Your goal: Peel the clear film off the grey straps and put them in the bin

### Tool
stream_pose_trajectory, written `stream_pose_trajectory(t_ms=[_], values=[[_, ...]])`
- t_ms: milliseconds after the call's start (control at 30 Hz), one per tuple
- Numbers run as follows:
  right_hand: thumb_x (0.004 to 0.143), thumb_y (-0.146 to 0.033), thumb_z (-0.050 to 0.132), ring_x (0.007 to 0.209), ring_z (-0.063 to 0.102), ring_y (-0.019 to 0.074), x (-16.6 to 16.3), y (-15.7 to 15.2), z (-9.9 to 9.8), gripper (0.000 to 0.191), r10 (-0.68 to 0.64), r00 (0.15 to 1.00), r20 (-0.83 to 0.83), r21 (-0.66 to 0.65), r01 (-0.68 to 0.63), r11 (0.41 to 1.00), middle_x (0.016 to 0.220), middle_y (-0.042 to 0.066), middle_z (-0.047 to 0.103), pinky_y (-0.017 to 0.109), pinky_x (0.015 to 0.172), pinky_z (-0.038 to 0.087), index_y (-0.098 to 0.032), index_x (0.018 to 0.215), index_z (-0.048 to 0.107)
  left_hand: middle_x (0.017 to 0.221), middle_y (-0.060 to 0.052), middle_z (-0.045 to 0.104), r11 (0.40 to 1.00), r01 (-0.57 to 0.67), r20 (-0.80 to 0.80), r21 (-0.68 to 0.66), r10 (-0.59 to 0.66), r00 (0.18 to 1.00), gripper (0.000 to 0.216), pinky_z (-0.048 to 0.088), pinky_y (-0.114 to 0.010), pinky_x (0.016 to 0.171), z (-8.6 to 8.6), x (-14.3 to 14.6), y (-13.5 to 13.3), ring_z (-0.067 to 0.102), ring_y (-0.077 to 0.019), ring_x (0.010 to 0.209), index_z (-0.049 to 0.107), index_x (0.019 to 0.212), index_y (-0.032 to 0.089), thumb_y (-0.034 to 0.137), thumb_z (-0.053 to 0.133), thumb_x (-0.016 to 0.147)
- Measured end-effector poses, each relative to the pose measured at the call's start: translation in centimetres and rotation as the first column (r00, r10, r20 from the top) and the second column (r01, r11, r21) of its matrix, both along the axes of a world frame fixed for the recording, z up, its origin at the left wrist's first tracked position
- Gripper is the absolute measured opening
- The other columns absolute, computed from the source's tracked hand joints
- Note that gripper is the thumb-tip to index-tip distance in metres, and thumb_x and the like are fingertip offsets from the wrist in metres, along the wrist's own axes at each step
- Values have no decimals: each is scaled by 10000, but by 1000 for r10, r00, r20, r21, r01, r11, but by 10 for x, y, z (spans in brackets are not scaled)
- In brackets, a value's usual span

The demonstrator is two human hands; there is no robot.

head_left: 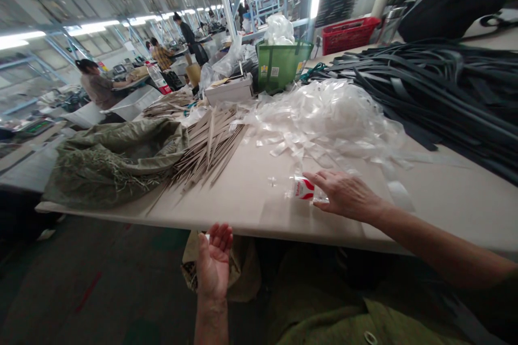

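My right hand (pixel 343 194) is clamped on the bottle (pixel 303 188), fingers round its base end. Bottle lies on its side over the bare front of the table (pixel 243 194), neck pointing left; can't tell if it rests on the top or sits just above it. My left hand (pixel 216 264) is palm up off the table's front edge, fingers loosely curled, thumb apart from them. White bit (pixel 208 237) by my thumb; can't tell what it is or if I'm gripping it.

Risks: neck is blurred, can't tell if capped. If not, tilting could spill any liquid on the table. Thin plastic could buckle if I squeeze hard. Holding one end only, the neck end could swing or slip. If dropped, it could roll off the near edge. White bit could fall too, maybe into the brown bag (pixel 246 275) below. Clear strips (pixel 335 113) spread close behind my right hand; trailing ends could snag my fingers.
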State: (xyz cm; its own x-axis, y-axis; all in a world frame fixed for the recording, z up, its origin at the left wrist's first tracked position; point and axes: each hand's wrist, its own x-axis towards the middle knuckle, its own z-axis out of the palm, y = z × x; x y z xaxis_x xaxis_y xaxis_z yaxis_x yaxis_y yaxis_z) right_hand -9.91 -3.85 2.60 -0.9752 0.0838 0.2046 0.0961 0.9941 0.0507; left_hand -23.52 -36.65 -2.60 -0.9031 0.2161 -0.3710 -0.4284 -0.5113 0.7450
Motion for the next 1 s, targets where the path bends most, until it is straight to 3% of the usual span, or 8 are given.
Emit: stream_pose_trajectory(t_ms=[300, 800, 1000], values=[[757, -298, 771, 806, 658, 251, -2, -2, 5, 523, -9, 999, 52, 38, 7, 999, 990, 88, 687, 308, 663, 428, -186, 1221, 557, 956, -92, 776, 1000, 12, 16, -9, -12, 1000, 389, 589, -272, 775, -2, -1, 1, 729, -180, 874, 748, 930, 174, 540, 657, 830], [764, -288, 739, 799, 647, 249, 9, 7, 5, 459, 1, 999, 51, 13, -2, 1000, 987, 86, 680, 304, 641, 408, -196, 1176, 558, 958, -100, 770, 1000, 32, 64, 2, -32, 997, 358, 579, -267, 766, -6, 1, 7, 727, -176, 864, 733, 941, 159, 496, 652, 851], [748, -277, 761, 780, 647, 248, 13, 7, 5, 536, -12, 998, 65, 51, 9, 999, 1018, 94, 680, 309, 640, 405, -192, 1232, 549, 966, -105, 768, 999, 51, 71, 15, -51, 996, 354, 582, -275, 775, -7, 4, 10, 727, -179, 874, 734, 949, 155, 486, 659, 849]])
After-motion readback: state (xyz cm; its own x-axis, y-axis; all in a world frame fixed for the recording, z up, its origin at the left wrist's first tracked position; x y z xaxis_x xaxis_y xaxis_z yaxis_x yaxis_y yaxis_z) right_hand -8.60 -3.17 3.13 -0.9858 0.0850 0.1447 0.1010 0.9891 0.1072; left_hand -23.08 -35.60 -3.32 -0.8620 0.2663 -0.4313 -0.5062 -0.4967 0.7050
